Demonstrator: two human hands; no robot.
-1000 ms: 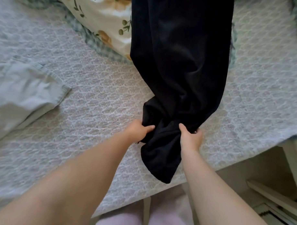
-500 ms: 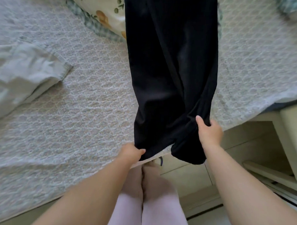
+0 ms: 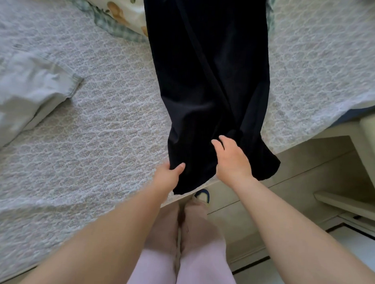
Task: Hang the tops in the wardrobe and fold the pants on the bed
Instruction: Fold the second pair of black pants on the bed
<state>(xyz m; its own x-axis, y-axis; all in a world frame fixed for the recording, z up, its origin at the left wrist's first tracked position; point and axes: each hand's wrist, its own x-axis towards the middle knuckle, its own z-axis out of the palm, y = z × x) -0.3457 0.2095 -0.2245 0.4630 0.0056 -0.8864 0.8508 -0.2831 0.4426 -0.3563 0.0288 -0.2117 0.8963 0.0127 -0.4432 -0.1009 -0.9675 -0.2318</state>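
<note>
- Black cloth pants point(image 3: 205, 78) lie lengthwise on the white quilted bedspread point(image 3: 97, 128), with the hems overhanging its near edge.
- Their upper part covers one floral pillow point(image 3: 121, 10). One crumpled pale grey garment point(image 3: 29, 89) lies well apart, to the left.
- Left hand point(image 3: 170, 175) pinches one hem corner.
- Right hand point(image 3: 232, 162), fingers loosely spread, grips nothing and seems to rest on the cloth.

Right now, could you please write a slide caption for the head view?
The left hand grips the hem of black pants lying on the bed; right hand open over them.
</note>
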